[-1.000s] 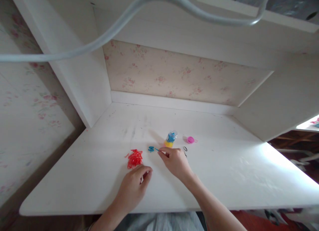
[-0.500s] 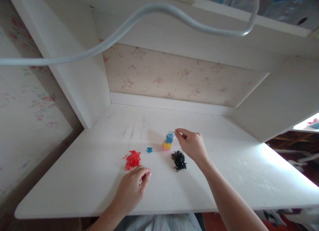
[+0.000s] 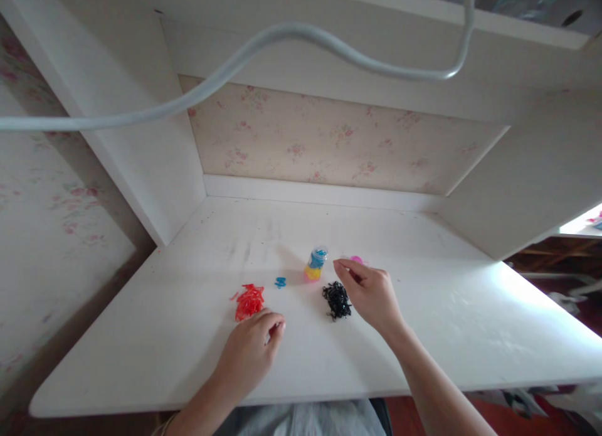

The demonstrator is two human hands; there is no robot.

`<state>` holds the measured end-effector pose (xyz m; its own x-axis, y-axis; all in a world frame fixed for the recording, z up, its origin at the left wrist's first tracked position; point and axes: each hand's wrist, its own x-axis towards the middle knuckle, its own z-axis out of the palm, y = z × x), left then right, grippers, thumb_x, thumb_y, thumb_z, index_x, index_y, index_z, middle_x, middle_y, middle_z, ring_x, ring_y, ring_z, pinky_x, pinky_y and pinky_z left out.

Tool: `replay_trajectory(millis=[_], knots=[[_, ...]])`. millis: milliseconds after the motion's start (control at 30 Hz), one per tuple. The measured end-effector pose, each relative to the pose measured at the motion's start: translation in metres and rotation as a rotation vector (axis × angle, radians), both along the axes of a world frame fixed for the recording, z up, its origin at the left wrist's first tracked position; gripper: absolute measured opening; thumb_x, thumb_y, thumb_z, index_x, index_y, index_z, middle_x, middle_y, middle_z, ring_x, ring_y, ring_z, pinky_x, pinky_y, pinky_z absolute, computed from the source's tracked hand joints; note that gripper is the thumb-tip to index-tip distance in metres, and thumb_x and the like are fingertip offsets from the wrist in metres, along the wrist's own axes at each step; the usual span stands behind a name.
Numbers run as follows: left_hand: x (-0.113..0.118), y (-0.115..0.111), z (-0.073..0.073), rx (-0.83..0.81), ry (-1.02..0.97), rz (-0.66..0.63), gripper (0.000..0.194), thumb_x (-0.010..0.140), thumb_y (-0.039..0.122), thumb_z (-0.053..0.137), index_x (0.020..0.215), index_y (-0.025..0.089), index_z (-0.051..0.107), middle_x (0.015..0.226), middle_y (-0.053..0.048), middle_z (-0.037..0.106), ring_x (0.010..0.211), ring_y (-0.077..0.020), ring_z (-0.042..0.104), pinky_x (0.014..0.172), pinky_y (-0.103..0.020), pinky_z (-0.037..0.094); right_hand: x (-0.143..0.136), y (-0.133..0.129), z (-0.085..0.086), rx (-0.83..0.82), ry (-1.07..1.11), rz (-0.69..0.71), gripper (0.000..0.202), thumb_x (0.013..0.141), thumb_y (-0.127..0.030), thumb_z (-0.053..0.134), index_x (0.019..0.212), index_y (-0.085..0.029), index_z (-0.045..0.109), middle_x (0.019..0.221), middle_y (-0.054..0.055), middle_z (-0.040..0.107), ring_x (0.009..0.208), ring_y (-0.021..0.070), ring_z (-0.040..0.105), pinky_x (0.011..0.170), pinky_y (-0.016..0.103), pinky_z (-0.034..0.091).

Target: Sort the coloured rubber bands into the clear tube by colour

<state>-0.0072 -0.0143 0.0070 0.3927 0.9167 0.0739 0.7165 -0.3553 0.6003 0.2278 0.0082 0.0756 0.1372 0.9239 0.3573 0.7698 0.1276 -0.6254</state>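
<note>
Right hand [image 3: 371,295] over the middle of the tabletop [image 3: 470,323], just right of the black pile of small bands [image 3: 337,300], thumb and forefinger drawn close together; whether a band sits between them, cannot tell. Left hand [image 3: 249,354] flat-curled near the front edge, fingers loosely bent, nothing visibly held, just below the red pile [image 3: 248,300]. A few blue bands [image 3: 281,282] between the red pile and a small clear bottle [image 3: 315,265] with blue bands inside and a yellow base, toward the back of the tabletop. Pink cap [image 3: 356,260] right of the bottle, partly hidden behind the right fingers.

Probable risks: bottle tipped by a careless knuckle, being narrow and close to the right hand; black pile scattered or mixed with the blue bands by a sweeping wrist; light bands flicked off the front edge.
</note>
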Motion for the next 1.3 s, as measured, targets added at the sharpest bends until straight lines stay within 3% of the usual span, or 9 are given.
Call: replay_trajectory(millis=[233,367,600,833,1067,1300], knots=[[0.005,0.03,0.022,0.189,0.311,0.036,0.026,0.093,0.029,0.039,0.09,0.025,0.064,0.093,-0.002,0.067,0.081,-0.016,0.063,0.069,-0.026,0.043,-0.015,-0.034,-0.061,-0.187,0.152,0.175,0.035,0.092,-0.037,0.045,0.085,-0.018,0.074,0.059,-0.001,0.058,0.049,0.0104,0.045,0.046,0.02,0.031],[0.009,0.051,0.027,0.201,0.405,0.038,0.026,0.093,0.029,0.04,0.096,0.026,0.065,0.096,-0.002,0.066,0.08,-0.0148,0.064,0.064,-0.024,0.043,-0.022,-0.046,-0.079,-0.225,0.132,0.266,0.036,0.094,-0.032,0.042,0.082,-0.019,0.073,0.063,0.001,0.062,0.053,0.0117,0.05,0.051,0.021,0.034],[0.016,0.076,0.022,0.168,0.553,-0.014,0.026,0.091,0.028,0.042,0.09,0.022,0.067,0.096,-0.005,0.064,0.081,-0.0168,0.065,0.065,-0.025,0.044,-0.018,-0.052,-0.081,-0.214,0.148,0.294,0.031,0.095,-0.029,0.042,0.09,-0.021,0.072,0.067,0.001,0.065,0.057,0.012,0.054,0.054,0.02,0.035],[0.019,0.081,0.019,0.132,0.546,-0.017,0.026,0.092,0.026,0.041,0.092,0.022,0.067,0.098,-0.006,0.063,0.078,-0.0155,0.065,0.067,-0.025,0.045,-0.015,-0.052,-0.084,-0.183,0.107,0.326,0.026,0.095,-0.026,0.044,0.092,-0.023,0.07,0.075,0.001,0.068,0.065,0.0124,0.06,0.06,0.02,0.037],[0.019,0.073,0.041,0.15,0.515,0.002,0.037,0.096,0.031,0.029,0.089,0.02,0.064,0.095,-0.004,0.061,0.055,-0.008,0.059,0.053,-0.022,0.039,-0.014,-0.053,-0.08,-0.177,0.096,0.329,0.028,0.095,-0.026,0.043,0.09,-0.023,0.07,0.072,0.001,0.067,0.062,0.0124,0.06,0.058,0.021,0.036],[0.023,0.069,0.056,0.147,0.469,0.017,0.036,0.096,0.034,0.028,0.09,0.023,0.062,0.091,-0.001,0.061,0.049,-0.0057,0.056,0.051,-0.021,0.038,-0.014,-0.053,-0.081,-0.175,0.082,0.338,0.028,0.096,-0.025,0.042,0.09,-0.023,0.07,0.075,0.002,0.069,0.068,0.0137,0.063,0.063,0.021,0.039]])
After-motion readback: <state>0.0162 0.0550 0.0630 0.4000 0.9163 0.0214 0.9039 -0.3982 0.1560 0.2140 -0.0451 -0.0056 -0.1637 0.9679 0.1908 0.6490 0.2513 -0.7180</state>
